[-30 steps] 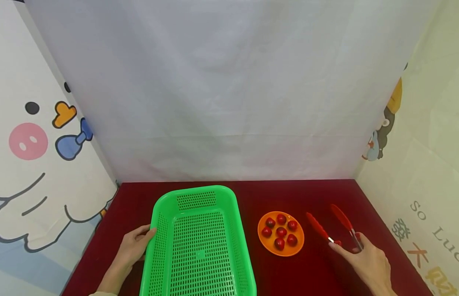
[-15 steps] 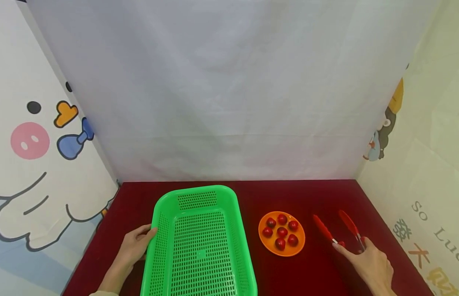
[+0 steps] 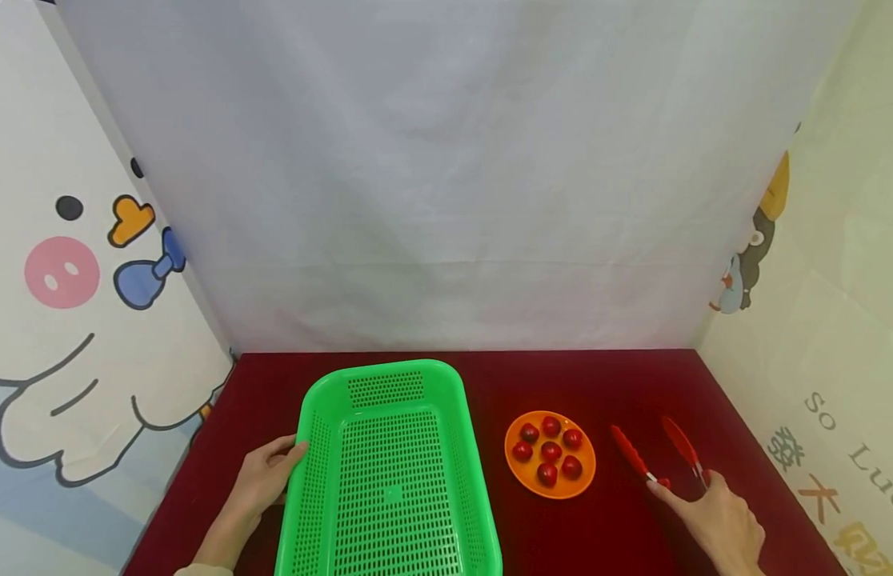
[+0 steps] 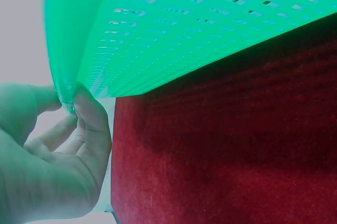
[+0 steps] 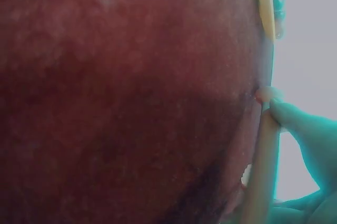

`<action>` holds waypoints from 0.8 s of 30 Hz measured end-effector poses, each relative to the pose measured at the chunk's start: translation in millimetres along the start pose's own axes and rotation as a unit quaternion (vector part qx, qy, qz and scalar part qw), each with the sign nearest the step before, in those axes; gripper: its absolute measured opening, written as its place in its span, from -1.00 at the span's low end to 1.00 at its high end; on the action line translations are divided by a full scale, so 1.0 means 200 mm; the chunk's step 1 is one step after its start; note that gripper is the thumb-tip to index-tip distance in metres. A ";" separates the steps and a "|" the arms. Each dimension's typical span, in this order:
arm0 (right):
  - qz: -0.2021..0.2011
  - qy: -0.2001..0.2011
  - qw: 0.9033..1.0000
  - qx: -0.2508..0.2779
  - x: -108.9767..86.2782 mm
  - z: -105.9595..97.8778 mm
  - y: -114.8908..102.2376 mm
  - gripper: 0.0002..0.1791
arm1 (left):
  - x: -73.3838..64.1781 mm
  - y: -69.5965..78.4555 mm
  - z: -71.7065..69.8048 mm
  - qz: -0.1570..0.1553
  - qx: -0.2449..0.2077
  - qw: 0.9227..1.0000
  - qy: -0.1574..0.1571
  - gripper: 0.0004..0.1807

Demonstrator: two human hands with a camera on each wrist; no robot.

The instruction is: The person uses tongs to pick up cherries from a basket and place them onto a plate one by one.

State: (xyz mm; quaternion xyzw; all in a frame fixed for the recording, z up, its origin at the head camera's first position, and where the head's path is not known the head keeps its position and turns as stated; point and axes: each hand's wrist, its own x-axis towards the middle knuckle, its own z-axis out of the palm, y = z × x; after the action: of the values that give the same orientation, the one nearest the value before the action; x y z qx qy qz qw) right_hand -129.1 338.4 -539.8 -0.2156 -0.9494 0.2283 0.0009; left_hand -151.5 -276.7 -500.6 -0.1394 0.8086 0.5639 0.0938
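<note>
In the head view a green slotted basket (image 3: 389, 468) stands left of centre with bare mesh showing inside it. My left hand (image 3: 262, 476) pinches its left rim; the left wrist view shows thumb (image 4: 45, 99) and fingers (image 4: 95, 113) on either side of the basket edge. Over on the right, my right hand (image 3: 723, 518) holds red-tipped tongs (image 3: 630, 452), their two arms spread wide. Nothing sits between the tips. Left of the tongs lies an orange plate (image 3: 527, 482) carrying several small round red fruits (image 3: 550, 452).
Dark red cloth (image 3: 590, 376) covers the table. A pale curtain (image 3: 446, 200) hangs behind it, and printed cloth panels stand along the left side (image 3: 94, 360) and right side (image 3: 814, 360).
My right hand has drawn the tongs a little toward me and to the right, away from the plate. The left hand keeps its grip on the basket rim.
</note>
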 end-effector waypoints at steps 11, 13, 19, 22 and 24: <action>0.007 -0.014 1.000 -0.002 -0.01 0.01 0.01 0.08 | 0.00 0.01 0.00 -0.008 -0.002 1.000 0.001 -0.30; 0.005 -0.018 1.000 -0.004 -0.01 0.01 0.01 0.07 | 0.00 0.01 0.00 -0.009 -0.001 1.000 0.001 -0.31; -0.008 -0.024 1.000 -0.012 0.00 -0.02 0.01 0.32 | 0.00 0.03 0.00 -0.007 0.014 1.000 -0.002 -0.31; -0.013 -0.012 1.000 -0.009 0.00 -0.04 -0.01 0.34 | 0.01 0.03 -0.01 -0.006 0.027 1.000 0.002 -0.34; -0.021 0.000 1.000 -0.004 0.00 -0.05 -0.02 0.28 | 0.01 0.03 -0.01 -0.006 0.035 0.999 0.004 -0.33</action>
State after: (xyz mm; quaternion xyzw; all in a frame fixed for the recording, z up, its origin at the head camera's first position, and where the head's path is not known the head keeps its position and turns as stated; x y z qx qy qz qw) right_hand -130.4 340.3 -528.9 -0.1952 -0.9548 0.2243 0.0048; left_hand -155.5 -275.7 -494.8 -0.1433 0.8273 0.5341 0.0992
